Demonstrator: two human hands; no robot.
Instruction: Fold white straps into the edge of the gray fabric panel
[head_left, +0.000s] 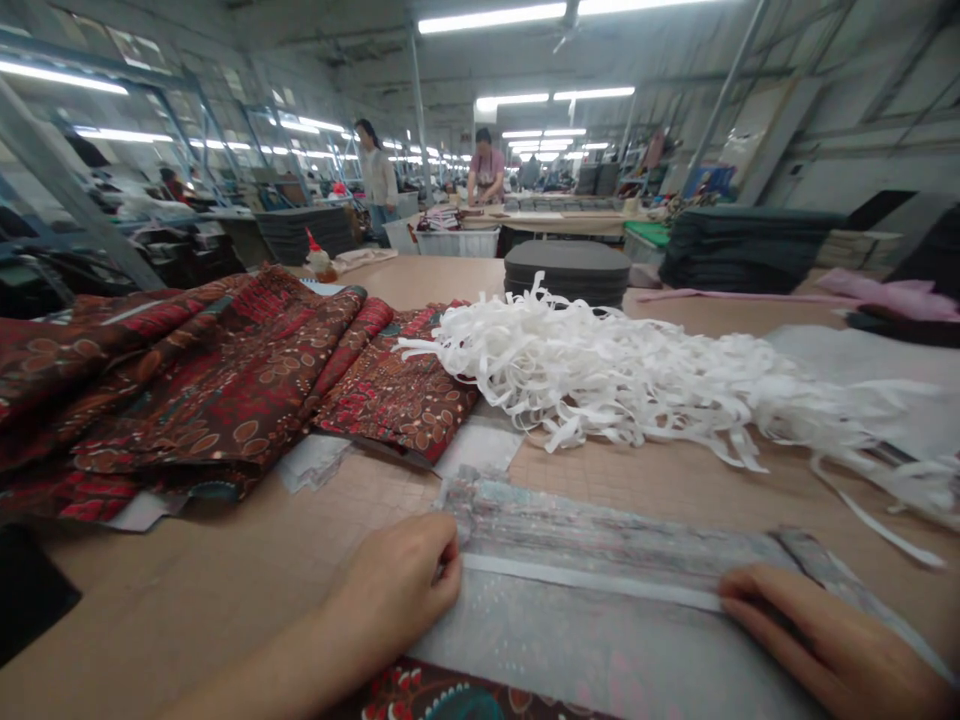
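A white strip of tape (585,577) runs across the greyish back side of a fabric piece (570,640) in front of me. My left hand (412,575) is closed, thumb and fingers pinching the strip's left end. At the other end, my right hand (810,620) pinches the same strip between thumb and fingers. Between them the strip looks straight and lies along a folded fabric edge. Below, the fabric's printed face shows in dark brown, red and teal. Beyond my hands lies a tangled heap of white strips (600,370).
Printed brown-red fabric (225,390) is piled at the left of the brown-covered table (225,590). Behind the strips stands a stack of dark grey pads (567,265). A red-tipped bottle (319,260) is at the back left. Two people (375,180) are farther off.
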